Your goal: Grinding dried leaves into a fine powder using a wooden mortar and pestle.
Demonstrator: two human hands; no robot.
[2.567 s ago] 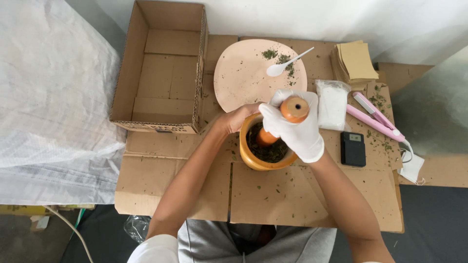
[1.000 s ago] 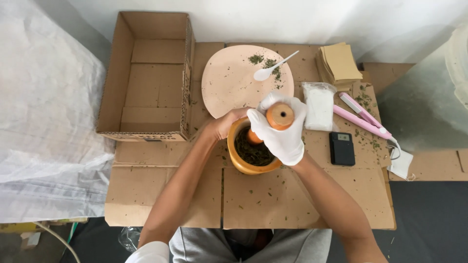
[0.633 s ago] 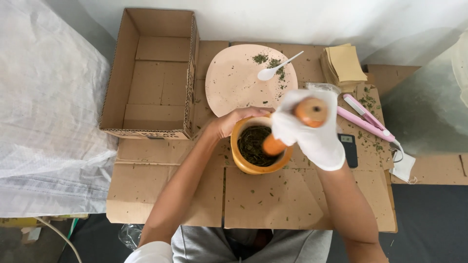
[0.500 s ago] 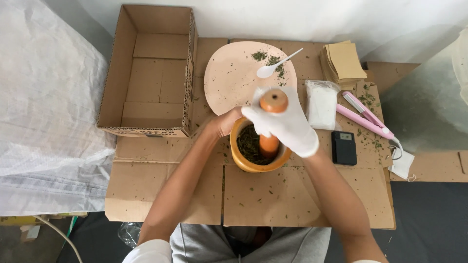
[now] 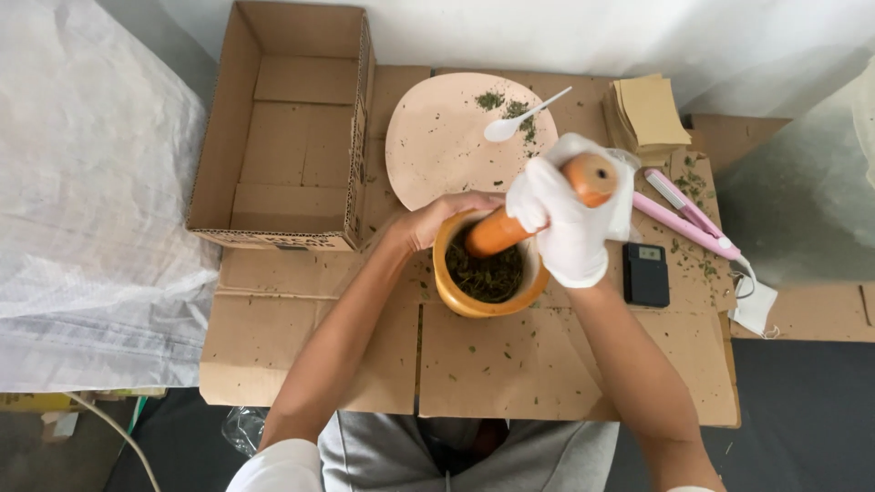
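**Pestle tilted in a mortar of green leaves**

Flattened cardboard covers the surface (image 5: 510, 383), with flecks of green leaf strewn over it. At its middle stands an orange mortar (image 5: 474, 296) holding crushed green leaves (image 5: 488, 273). The left hand (image 5: 437, 219), bare, has its fingers curled against the mortar's far rim. The right hand (image 5: 565, 223), in a white glove, has its fingers closed tight round an orange pestle (image 5: 533, 210). The pestle leans, its round top above the gloved fingers and its lower end down inside the mortar among the leaves.

Just beyond both sets of fingers lies a pale pink plate (image 5: 437, 146) with a few leaves and a white spoon (image 5: 524, 117) on it. Left of the left fingers sits an open box (image 5: 283, 118). Right of the gloved fingers lie a small black device (image 5: 645, 273), a pink tool (image 5: 684, 214) and, farther off, a stack of tan paper squares (image 5: 649, 111). White plastic sheeting (image 5: 91, 200) hangs well to the left.
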